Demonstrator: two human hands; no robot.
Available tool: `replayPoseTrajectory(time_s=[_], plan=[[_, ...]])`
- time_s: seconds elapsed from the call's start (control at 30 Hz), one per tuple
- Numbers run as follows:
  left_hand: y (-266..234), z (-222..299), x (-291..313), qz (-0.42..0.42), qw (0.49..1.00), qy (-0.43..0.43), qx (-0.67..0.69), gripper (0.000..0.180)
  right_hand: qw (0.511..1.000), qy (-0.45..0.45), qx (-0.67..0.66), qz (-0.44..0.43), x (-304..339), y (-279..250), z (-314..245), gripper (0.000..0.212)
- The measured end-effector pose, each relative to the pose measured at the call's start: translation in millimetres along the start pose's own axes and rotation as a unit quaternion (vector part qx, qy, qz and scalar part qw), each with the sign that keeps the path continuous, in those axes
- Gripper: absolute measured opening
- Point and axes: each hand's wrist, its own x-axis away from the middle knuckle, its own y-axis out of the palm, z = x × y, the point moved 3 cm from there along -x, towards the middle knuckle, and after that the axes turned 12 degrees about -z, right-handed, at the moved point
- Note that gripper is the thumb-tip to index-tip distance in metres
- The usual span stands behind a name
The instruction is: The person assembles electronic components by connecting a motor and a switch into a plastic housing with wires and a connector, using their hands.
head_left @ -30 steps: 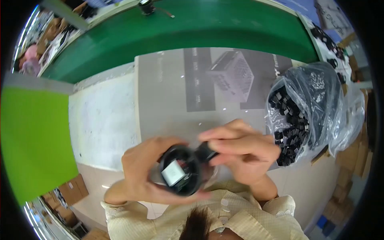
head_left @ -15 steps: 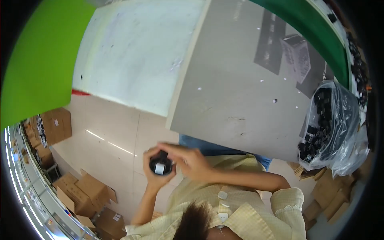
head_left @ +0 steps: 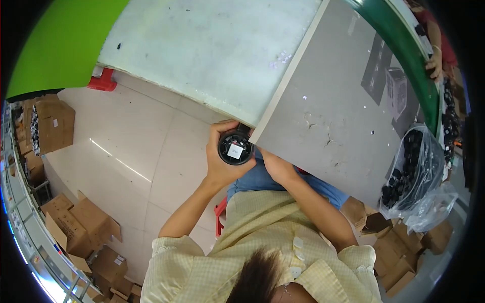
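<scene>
My left hand (head_left: pixel 222 164) is wrapped round a round black watch-like object (head_left: pixel 222 147) with a dark ring-shaped rim and a white square label in its middle. A black strap-like part reaches from its far side toward the table edge. The object is just off the corner where the white table and the grey board meet. My right hand (head_left: pixel 273 164) is right of it, its fingers hidden beneath the grey board's near corner. Whether it holds anything does not show.
The white table (head_left: pixel 202 55) adjoins the grey board (head_left: pixel 323 101), with small scraps on both. A clear bag (head_left: pixel 429 156) of black pieces lies right. Cardboard boxes (head_left: pixel 76 227) stand lower left. Another person's hand (head_left: pixel 434 65) is at the far right, beside the green edge (head_left: pixel 409 45).
Both hands have moved forward to the table edge with the round black object. My right hand has come off its top and gone under the board. The view has shifted; another person's arm has appeared.
</scene>
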Motion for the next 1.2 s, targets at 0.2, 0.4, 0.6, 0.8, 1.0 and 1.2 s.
replayPoseTrajectory(time_s=[0.2,0.4,0.6,0.8,1.0,1.2], plan=[[-3.4,-1.4,-7.8,0.005,0.999,0.034,0.024,0.070,1.000,0.020,0.010,0.004,-1.2,1.3,10.7,0.029],[-4.1,1.8,-5.7,-0.012,0.998,0.047,0.036,0.073,0.992,-0.020,0.126,-0.008,5.4,7.8,58.4,0.029],[-4.3,13.3,-7.0,-0.028,0.999,0.012,0.031,0.070,0.991,-0.033,0.130,-0.019,16.9,8.1,45.5,0.028],[-3.3,13.5,-5.9,-0.010,0.999,0.007,0.038,0.070,0.976,-0.068,0.207,0.014,13.7,3.8,12.1,0.025],[-3.7,4.3,-10.0,-0.007,0.998,0.057,0.011,0.072,0.962,-0.109,0.251,0.011,5.4,-9.2,1.1,0.020],[7.1,-10.0,9.1,0.048,0.998,0.025,0.038,0.066,0.977,-0.085,0.187,-0.058,2.5,-7.8,4.9,0.023]])
